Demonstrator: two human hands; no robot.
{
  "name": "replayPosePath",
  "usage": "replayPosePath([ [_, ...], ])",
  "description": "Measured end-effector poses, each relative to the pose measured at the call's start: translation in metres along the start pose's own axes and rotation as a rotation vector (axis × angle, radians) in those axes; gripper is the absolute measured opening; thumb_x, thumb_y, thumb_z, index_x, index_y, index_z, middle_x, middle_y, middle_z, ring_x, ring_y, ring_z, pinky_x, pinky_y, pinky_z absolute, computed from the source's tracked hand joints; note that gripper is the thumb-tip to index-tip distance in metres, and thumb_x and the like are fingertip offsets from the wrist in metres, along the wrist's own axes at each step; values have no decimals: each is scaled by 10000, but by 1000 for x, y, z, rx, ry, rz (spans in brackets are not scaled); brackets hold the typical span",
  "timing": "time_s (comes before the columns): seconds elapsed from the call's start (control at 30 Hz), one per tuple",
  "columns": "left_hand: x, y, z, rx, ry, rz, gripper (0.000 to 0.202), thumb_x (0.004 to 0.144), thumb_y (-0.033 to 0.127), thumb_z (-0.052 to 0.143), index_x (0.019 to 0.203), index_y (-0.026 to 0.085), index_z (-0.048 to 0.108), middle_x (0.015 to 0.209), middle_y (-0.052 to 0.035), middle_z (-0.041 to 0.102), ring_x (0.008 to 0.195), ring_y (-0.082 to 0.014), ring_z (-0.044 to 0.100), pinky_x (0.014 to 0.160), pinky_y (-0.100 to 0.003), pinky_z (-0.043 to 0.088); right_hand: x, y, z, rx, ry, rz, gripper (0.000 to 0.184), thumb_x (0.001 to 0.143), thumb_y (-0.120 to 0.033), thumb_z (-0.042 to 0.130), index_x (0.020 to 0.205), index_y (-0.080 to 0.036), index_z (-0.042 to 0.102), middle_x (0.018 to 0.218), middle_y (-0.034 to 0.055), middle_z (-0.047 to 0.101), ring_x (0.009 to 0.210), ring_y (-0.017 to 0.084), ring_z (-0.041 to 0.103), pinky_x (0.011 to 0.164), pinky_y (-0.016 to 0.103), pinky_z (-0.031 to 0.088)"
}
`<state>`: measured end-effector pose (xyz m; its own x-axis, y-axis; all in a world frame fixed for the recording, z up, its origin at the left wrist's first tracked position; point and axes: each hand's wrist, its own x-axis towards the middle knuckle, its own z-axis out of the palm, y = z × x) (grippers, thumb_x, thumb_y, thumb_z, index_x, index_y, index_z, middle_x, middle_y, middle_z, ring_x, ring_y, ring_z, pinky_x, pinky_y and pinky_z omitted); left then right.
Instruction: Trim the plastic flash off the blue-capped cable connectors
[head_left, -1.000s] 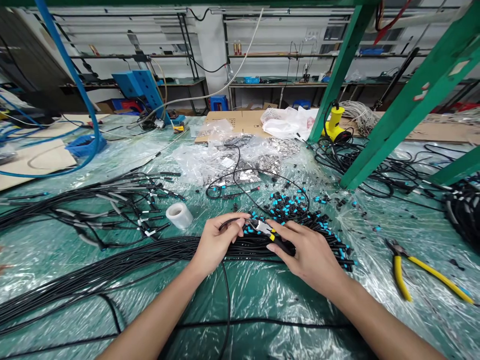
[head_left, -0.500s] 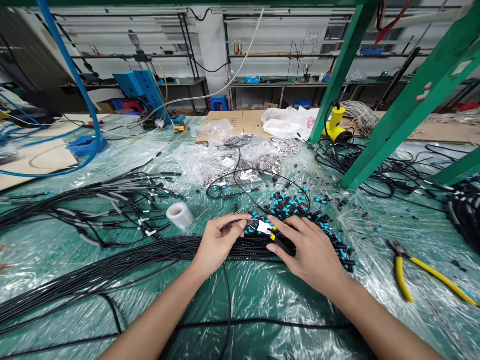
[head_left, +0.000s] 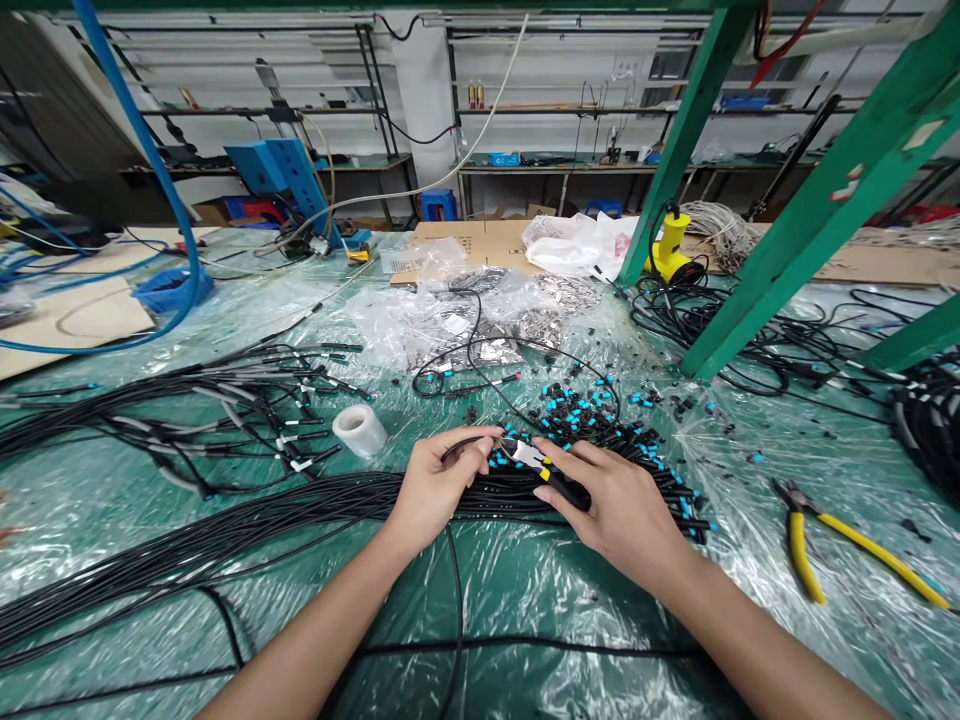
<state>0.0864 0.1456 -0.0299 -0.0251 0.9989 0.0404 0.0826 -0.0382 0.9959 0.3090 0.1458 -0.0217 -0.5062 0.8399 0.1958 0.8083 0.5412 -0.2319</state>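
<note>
Black cable (head_left: pixel 459 446) pinched between closed thumb and forefinger of left hand (head_left: pixel 427 490), above a black cable bundle (head_left: pixel 285 515) on plastic-covered green table (head_left: pixel 540 585). Gripped in curled right hand (head_left: pixel 626 505): black-and-yellow-handled pliers (head_left: pixel 529 455), metal tip just beside that pinch.

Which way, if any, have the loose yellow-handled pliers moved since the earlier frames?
No: the yellow-handled pliers show no visible shift either way against the foot of the slanted green post.
</note>
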Motion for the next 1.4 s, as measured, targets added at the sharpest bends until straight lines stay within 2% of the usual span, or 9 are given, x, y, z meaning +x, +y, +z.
replayPosePath([
  [0.1, 0, 1, 0, -6, 4, -1, 314, 825, 392, 639, 1012, 164, 745, 615, 3, 606, 552, -67, 469, 544, -193, 359, 0, 0, -1, 20, -13, 5, 485, 957, -477, 440, 1427, -364, 392, 983, 20, 608, 859, 177, 612, 741, 334, 522],
  [0.4, -1, 7, 1, 43, 23, -7, 300, 809, 367, 652, 1000, 158, 750, 656, -13, 636, 559, -70, 484, 545, -194, 369, 2, 0, -1, -24, 55, -20, 572, 935, -550, 428, 1458, -327, 356, 1065, 49, 570, 952, 214, 530, 889, 429, 478],
  [0.67, -2, 7, 2, 56, 9, 3, 284, 806, 355, 648, 982, 160, 754, 685, -19, 654, 548, -61, 478, 538, -184, 375, 0, 0, 0, 2, 53, -25, 562, 937, -536, 440, 1450, -315, 378, 1045, 56, 579, 913, 202, 535, 855, 404, 489],
  [0.97, -2, 5, 2, 55, 1, 1, 278, 817, 359, 644, 989, 169, 752, 679, -9, 643, 556, -57, 477, 546, -181, 370, 1, 1, -1, 33, 0, -2, 499, 946, -484, 457, 1425, -359, 400, 1019, 27, 600, 910, 198, 581, 808, 375, 514],
  [1.07, -1, 0, 2, 18, 4, -7, 280, 827, 367, 641, 1005, 178, 747, 661, -2, 633, 565, -57, 483, 553, -181, 372, 0, -1, -1, 119, -25, 48, 491, 940, -483, 475, 1414, -372, 413, 981, 12, 604, 853, 183, 597, 747, 345, 511],
  [1.2, 1, -4, 0, -53, 0, -12, 299, 828, 388, 643, 1016, 176, 739, 672, -10, 642, 560, -57, 470, 529, -182, 358, 1, 0, 0, 344, -13, 166, 495, 919, -517, 503, 1391, -383, 445, 950, -6, 608, 729, 139, 573, 712, 307, 494],
  [1.3, 1, -3, 0, -109, 6, -32, 309, 821, 394, 653, 1016, 170, 734, 676, -15, 644, 554, -56, 462, 514, -180, 351, 3, 2, 2, 415, 43, 206, 508, 901, -515, 537, 1384, -378, 457, 1001, -2, 609, 791, 148, 575, 771, 323, 489],
  [1.4, -2, 1, 5, -196, 9, -69, 301, 810, 382, 670, 1005, 161, 730, 657, -12, 634, 555, -58, 468, 508, -176, 355, 5, 1, 6, 538, 97, 186, 500, 886, -478, 582, 1363, -376, 473, 1093, -5, 596, 931, 158, 575, 855, 321, 474],
])
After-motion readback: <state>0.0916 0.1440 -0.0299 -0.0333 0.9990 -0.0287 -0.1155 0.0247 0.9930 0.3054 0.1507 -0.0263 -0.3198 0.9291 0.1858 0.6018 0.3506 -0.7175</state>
